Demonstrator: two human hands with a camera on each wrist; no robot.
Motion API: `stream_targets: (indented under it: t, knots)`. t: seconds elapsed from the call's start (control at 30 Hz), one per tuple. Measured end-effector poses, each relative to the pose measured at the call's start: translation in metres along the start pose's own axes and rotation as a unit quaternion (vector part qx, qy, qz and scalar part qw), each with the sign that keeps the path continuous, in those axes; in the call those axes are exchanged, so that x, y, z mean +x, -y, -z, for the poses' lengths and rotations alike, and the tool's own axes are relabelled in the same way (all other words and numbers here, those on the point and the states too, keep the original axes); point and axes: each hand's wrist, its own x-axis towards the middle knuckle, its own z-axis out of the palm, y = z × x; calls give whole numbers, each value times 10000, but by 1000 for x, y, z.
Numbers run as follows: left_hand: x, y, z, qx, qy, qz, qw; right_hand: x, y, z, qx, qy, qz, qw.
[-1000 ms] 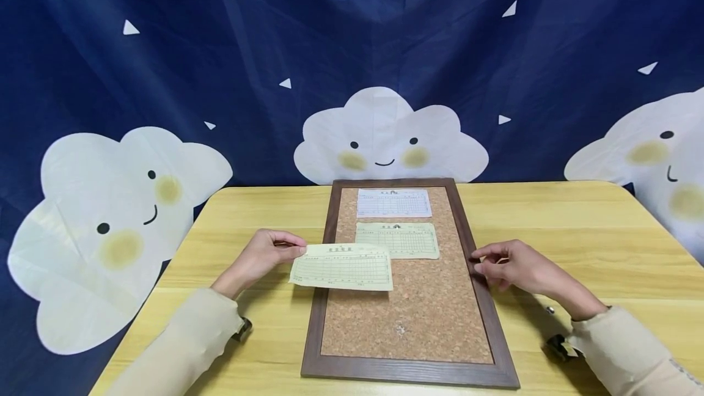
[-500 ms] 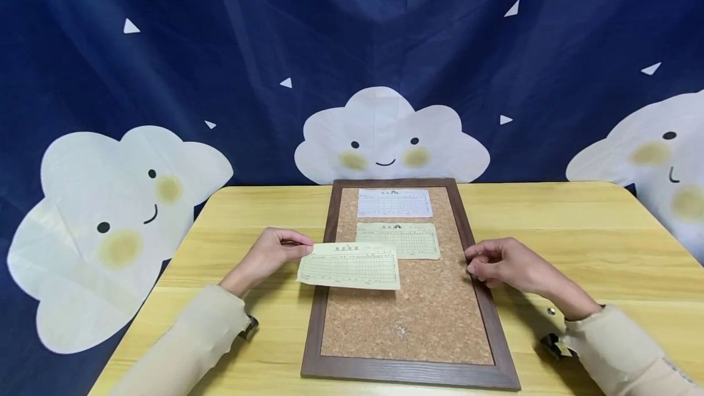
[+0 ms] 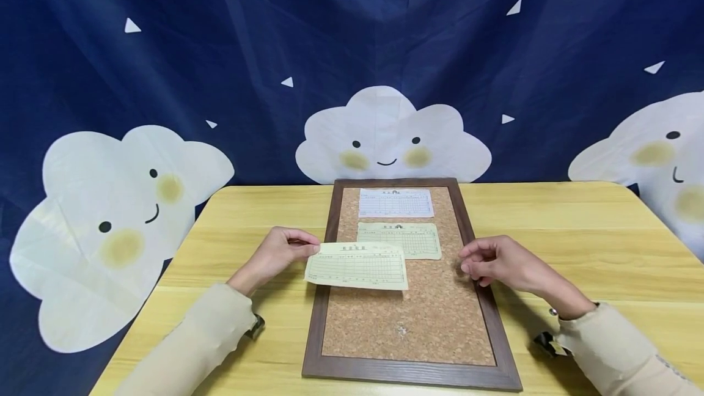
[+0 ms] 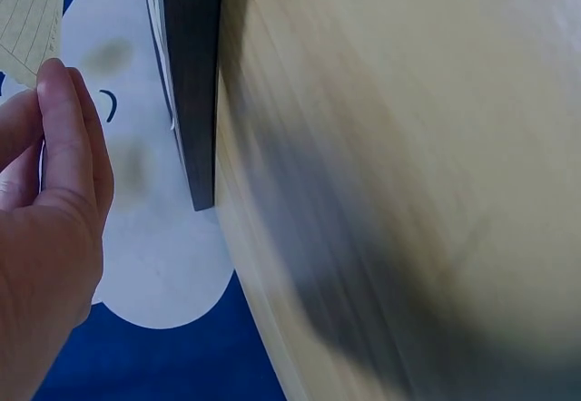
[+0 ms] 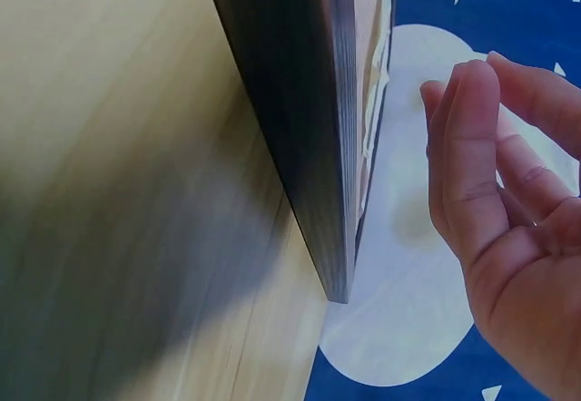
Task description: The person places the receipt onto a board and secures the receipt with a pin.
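Observation:
My left hand pinches the upper left corner of a pale yellow printed form slip. The slip hangs over the left frame edge and the middle of a cork board, overlapping a second yellow slip that lies on the board. In the left wrist view, the slip's corner shows at the fingertips. My right hand hovers over the board's right frame edge, fingers loosely bent, thumb and forefinger slightly apart. Nothing shows between them in the right wrist view, where fingers point upward.
A white slip lies at the board's far end. A small metal thumbtack sits on the second yellow slip. A small shiny round piece lies beside my right wrist. The wooden table meets a blue cloud-patterned curtain.
The left hand has carried the yellow slip a little to the right. The right hand has moved slightly left, from beside the frame to over its edge.

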Motion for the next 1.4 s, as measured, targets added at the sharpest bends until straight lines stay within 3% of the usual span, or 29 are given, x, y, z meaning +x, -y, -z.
stream_targets:
  t: [0.63,1.4]
  knots:
    - [4,-5,-14,-256,119,-44,9996,7,6,-7,-52,-13,273,9996]
    - [8,-7,-32,-574,307,-92,9978,14,14,-15,83,125,250,9996]
